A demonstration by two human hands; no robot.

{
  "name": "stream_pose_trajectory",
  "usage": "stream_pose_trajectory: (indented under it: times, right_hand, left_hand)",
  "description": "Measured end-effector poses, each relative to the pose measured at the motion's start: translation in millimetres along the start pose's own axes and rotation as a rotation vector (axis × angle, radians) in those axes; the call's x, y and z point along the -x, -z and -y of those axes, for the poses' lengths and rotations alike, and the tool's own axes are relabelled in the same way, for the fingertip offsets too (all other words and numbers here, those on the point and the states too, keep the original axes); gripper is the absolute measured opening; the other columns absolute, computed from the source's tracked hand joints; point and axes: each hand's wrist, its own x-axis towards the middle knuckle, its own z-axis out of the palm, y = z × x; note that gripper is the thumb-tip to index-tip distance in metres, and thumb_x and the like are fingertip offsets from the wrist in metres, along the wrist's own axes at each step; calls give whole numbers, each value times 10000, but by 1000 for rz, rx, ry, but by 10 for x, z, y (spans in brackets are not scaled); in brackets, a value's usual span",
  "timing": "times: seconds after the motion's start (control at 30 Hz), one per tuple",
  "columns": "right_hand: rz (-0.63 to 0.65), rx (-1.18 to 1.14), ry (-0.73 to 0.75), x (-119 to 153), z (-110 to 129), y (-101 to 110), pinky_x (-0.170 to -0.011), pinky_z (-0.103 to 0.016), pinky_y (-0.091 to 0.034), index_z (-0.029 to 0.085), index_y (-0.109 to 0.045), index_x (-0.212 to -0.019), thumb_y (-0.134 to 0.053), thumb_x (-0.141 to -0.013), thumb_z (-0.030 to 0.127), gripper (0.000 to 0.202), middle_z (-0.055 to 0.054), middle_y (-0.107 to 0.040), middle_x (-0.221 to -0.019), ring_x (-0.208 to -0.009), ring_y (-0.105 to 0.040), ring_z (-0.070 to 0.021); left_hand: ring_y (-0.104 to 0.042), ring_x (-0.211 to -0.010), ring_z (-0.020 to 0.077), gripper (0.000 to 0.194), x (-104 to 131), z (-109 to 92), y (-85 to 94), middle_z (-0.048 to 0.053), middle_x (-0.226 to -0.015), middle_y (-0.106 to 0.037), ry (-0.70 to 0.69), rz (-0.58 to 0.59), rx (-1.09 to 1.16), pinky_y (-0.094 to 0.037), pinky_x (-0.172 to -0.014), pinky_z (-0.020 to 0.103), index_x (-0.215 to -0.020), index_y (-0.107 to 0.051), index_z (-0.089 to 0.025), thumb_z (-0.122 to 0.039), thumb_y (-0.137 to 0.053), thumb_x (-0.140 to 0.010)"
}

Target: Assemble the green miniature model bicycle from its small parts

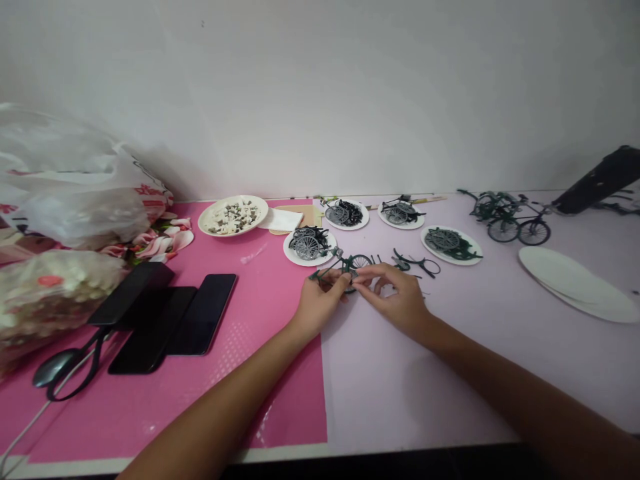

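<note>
A small dark green toy bicycle is held just above the table, near the seam between the pink and pale halves. My left hand grips its frame from the left, thumb on top. From the right, my right hand pinches at the lower middle of the bicycle; whatever lies between those fingertips is too small to tell. Just beyond my right hand lie loose dark parts. Close behind the bicycle stands a white plate with wheels and dark parts on it.
More parts plates stand behind. Finished-looking toy bicycles and white plates are at the right. A bowl, phones, a black device and plastic bags occupy the left.
</note>
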Motion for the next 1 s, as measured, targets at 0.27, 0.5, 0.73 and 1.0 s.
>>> stream_pose_trajectory:
  times: [0.27,0.5,0.73,1.0]
  right_hand:
    - [16,-2,-25,-4,2,9,-576,-299,-623,264,-741,-1086,-737,-923,241,165,-38,-810,-905,-778,-778,-195]
    - [5,-39,-42,-9,8,8,-563,-270,-610,253,-731,-1088,-761,-909,235,182,-36,-804,-894,-760,-770,-179]
    - [1,-65,-98,2,-16,16,-583,-286,-624,237,-732,-1091,-784,-903,294,203,-54,-821,-892,-773,-789,-201]
    - [3,-66,-86,5,-32,17,-595,-303,-632,244,-744,-1068,-803,-900,317,193,-62,-829,-896,-799,-809,-223]
  left_hand:
    - [-560,-593,136,243,2,-28,3,5,-662,-635,17,5,4,-494,-617,275,-731,-705,-161,-390,-746,-802]
    - [-555,-587,136,187,20,-89,3,-7,-640,-626,28,30,44,-505,-634,284,-746,-714,-164,-338,-781,-752]
    - [-564,-607,138,172,-14,-35,32,-1,-663,-631,41,51,61,-491,-640,279,-743,-708,-161,-329,-743,-743]
    - [-579,-612,138,227,-35,29,44,-7,-653,-614,41,41,34,-483,-649,277,-727,-672,-169,-381,-708,-797]
